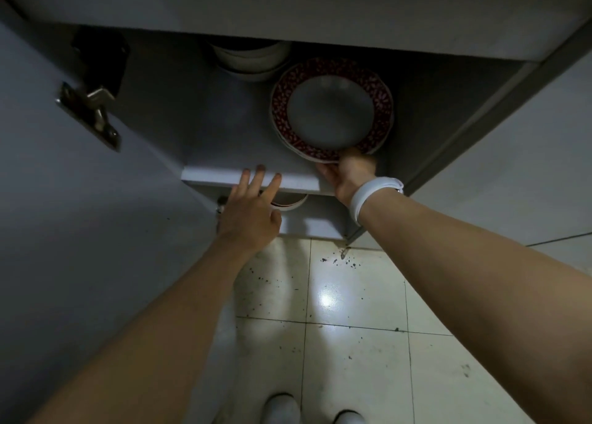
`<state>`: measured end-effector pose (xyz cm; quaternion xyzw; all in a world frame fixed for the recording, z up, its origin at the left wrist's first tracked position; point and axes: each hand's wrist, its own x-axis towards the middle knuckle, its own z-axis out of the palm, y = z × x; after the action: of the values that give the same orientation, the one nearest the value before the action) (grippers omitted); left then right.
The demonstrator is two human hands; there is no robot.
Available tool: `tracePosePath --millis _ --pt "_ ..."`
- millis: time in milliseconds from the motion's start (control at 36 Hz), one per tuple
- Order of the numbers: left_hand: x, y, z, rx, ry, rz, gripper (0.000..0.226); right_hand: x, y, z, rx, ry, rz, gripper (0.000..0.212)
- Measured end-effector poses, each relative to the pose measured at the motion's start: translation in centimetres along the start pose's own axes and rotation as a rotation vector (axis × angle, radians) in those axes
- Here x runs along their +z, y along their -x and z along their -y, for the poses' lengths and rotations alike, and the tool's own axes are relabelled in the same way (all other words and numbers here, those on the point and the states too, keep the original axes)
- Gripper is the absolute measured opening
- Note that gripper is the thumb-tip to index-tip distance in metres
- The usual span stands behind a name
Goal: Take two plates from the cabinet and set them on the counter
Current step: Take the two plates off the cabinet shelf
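Note:
A stack of white plates with red patterned rims (331,111) sits on the upper shelf (224,154) of an open low cabinet. My right hand (347,175), with a white band on the wrist, grips the near rim of the top plate, fingers under the edge. My left hand (253,204) hovers with fingers spread at the shelf's front edge, holding nothing. The counter (288,4) runs across the top of the view, above the cabinet opening.
The open cabinet door (64,199) with its metal hinge (93,112) stands at the left. White bowls (253,60) are stacked at the back of the shelf. Another dish (290,203) shows on the lower shelf. Dirty floor tiles (352,343) and my shoes lie below.

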<state>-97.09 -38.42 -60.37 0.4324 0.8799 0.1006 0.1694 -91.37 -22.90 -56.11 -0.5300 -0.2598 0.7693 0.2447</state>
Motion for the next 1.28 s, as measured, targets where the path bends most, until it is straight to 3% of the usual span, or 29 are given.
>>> tracePosePath --millis 56,167,278,333,417,472,583,667,722,806,917,1056,1278 --pt "-1.0 0.1 -0.4 -0.066 0.141 -0.018 0.053 -0.1 0.9 0.0 0.007 0.028 -0.033 0.025" --pt "-4.5 3.0 -2.8 -0.354 0.559 -0.234 0.034 -0.9 4.4 0.7 0.052 0.017 -0.076 0.038" --pt "-4.4 5.9 -5.4 -0.506 0.878 -0.43 0.029 -3.6 6.7 -1.8 0.123 0.083 -0.048 0.028" --pt "-4.0 7.4 -6.4 -0.567 1.02 -0.412 0.025 -5.5 8.5 -2.8 0.159 0.098 -0.031 0.031" --pt "-5.4 10.5 -7.4 -0.688 1.282 -0.307 0.044 -8.5 13.8 -2.5 0.234 0.097 0.021 0.027" --pt "-6.1 12.3 -7.6 -0.765 1.431 -0.244 0.043 -10.6 17.2 -2.1 0.265 0.116 0.034 0.021" --pt "-8.9 16.1 -8.4 -0.812 1.446 -0.08 0.041 -14.6 23.0 -0.4 0.316 0.197 0.059 0.02" --pt "-11.5 18.5 -9.6 -0.772 1.581 0.095 0.041 -16.7 26.1 2.0 0.327 0.253 0.114 0.015" --pt "-13.0 19.8 -10.6 -0.661 1.542 0.148 0.036 -17.5 27.8 3.8 0.322 0.303 0.148 0.014" --pt "-15.2 21.1 -12.3 -0.497 1.32 0.084 0.035 -17.9 29.9 6.3 0.28 0.378 0.186 0.02" --pt "-17.4 21.9 -14.4 -0.39 1.221 -0.044 0.038 -17.4 32.4 9.1 0.197 0.458 0.198 0.017" --pt "-20.9 22.0 -16.6 -0.353 1.246 -0.06 0.027 -17.3 35.3 11.6 0.117 0.379 0.195 0.021" --pt "-26.3 21.5 -19.7 -0.293 1.314 0.007 0.027 -17.4 38.6 14.6 -0.029 0.168 0.138 0.036"
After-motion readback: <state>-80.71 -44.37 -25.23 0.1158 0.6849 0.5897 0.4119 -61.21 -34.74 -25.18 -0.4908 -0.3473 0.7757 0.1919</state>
